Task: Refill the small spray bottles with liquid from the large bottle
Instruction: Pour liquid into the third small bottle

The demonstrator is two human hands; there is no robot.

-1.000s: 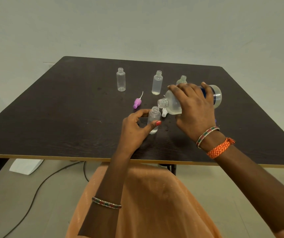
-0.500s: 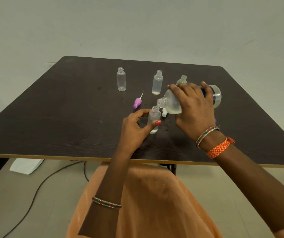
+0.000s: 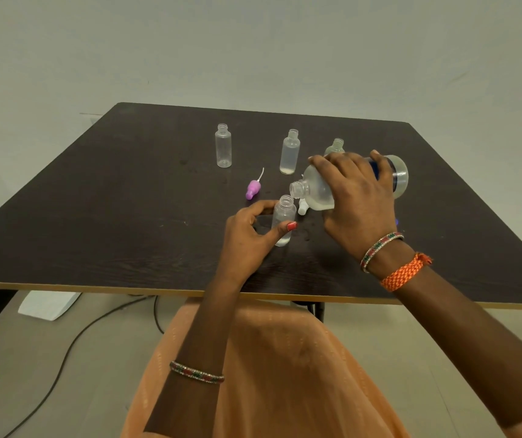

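Observation:
My right hand (image 3: 356,197) grips the large clear bottle (image 3: 316,192), tipped on its side with its open neck pointing left, just above a small clear bottle (image 3: 283,219). That small bottle stands upright on the dark table (image 3: 127,200) with a little liquid at its bottom. My left hand (image 3: 250,235) holds it between thumb and fingers. Three more small open bottles stand behind: one at the left (image 3: 223,150), one in the middle (image 3: 290,151) with a bit of liquid, and one (image 3: 336,146) partly hidden behind my right hand.
A purple spray cap (image 3: 253,188) with a thin tube lies left of the held bottle. A white cap (image 3: 302,208) sits under the large bottle. The table's front edge runs close to my lap. A cable and a white object lie on the floor at left.
The large bottle's neck dipped toward the small bottle's mouth, then lifted back slightly. Both hands keep their holds.

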